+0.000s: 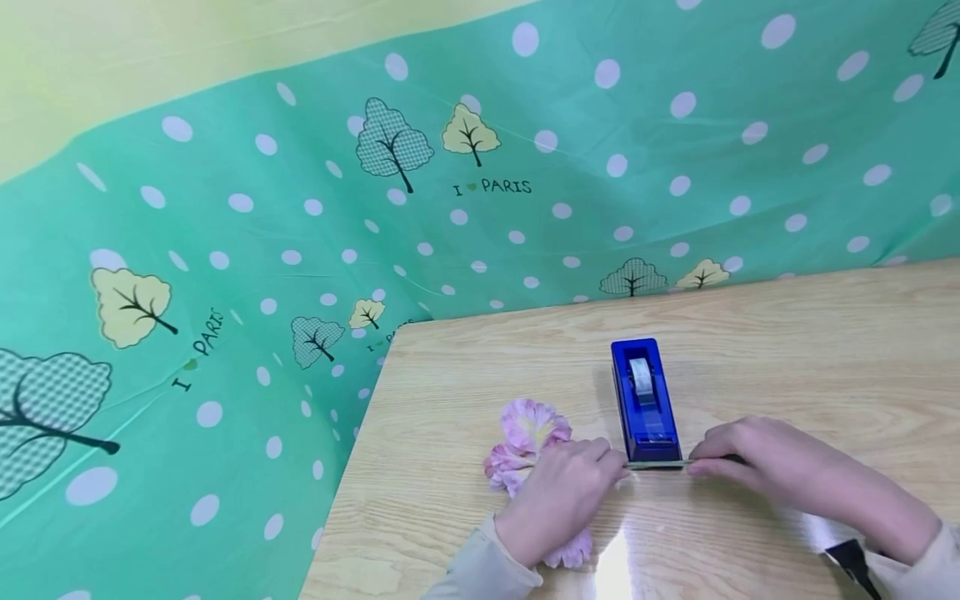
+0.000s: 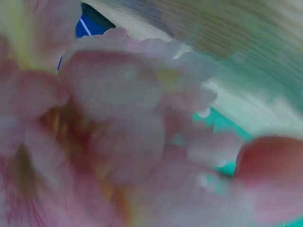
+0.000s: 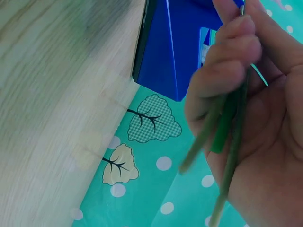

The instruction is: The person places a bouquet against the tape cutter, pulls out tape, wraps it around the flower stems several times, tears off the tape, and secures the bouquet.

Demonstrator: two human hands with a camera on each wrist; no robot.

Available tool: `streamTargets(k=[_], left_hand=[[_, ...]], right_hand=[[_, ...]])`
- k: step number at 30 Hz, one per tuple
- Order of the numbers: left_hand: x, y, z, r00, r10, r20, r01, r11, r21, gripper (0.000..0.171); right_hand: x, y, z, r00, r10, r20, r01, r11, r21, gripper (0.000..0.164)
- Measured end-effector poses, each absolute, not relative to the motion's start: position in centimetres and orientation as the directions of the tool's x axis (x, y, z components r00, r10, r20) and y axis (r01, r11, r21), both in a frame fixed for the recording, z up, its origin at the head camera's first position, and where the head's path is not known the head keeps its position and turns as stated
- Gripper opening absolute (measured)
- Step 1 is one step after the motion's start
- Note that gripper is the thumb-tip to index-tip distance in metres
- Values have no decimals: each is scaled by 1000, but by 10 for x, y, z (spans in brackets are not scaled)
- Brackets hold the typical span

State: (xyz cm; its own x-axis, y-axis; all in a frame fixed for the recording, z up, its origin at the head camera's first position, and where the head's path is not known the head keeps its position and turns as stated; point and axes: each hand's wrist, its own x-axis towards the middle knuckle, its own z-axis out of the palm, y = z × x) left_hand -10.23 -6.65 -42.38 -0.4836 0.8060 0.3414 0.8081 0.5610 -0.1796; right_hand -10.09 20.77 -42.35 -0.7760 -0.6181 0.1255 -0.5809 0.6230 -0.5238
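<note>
Green stems (image 3: 229, 165) show separate ends only from the right wrist.

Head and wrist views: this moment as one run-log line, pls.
left hand: holds stems near flowers | right hand: grips stems farther along | tape dispenser: on table, behind stems

The tape dispenser (image 1: 647, 408) looks like smooth, glossy plastic. Under it, the tabletop (image 1: 817, 350) shows wood grain with a shiny finish. Behind it hangs a creased, cloth-like sheet (image 1: 517, 267); left of it, the flowers (image 1: 525, 427) look matt, ruffled, fabric-like.
</note>
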Motion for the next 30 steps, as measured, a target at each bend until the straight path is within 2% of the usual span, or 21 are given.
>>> streamTargets(k=[5,10,17,19,24,27,30], left_hand=[[-103,-66,-425,-471,809,352,804,558,-206,18],[-104,-67,-426,-455,815,359,825,537,-174,23],[-103,-68,-427,-435,837,332,847,506,-165,22],[-104,-68,-427,-432,838,334,846,505,-173,22],[-105,-66,-430,-436,837,331,844,508,-172,20],[-105,-64,-431,-433,842,323,847,502,-173,17],[-106,-61,-432,-431,841,328,843,504,-185,11]], right_hand=[[-104,214,-423,-764,-635,113,-578,596,-557,13],[-105,217,-421,-769,-632,95,-564,601,-566,14],[-103,214,-418,-822,-569,18,-488,689,-536,13],[-102,212,-416,-850,-526,8,-449,717,-533,17],[-101,201,-409,-921,-378,98,-369,761,-534,28],[-101,194,-405,-926,-351,141,-369,753,-544,26],[-99,191,-404,-923,-379,75,-355,758,-547,35]])
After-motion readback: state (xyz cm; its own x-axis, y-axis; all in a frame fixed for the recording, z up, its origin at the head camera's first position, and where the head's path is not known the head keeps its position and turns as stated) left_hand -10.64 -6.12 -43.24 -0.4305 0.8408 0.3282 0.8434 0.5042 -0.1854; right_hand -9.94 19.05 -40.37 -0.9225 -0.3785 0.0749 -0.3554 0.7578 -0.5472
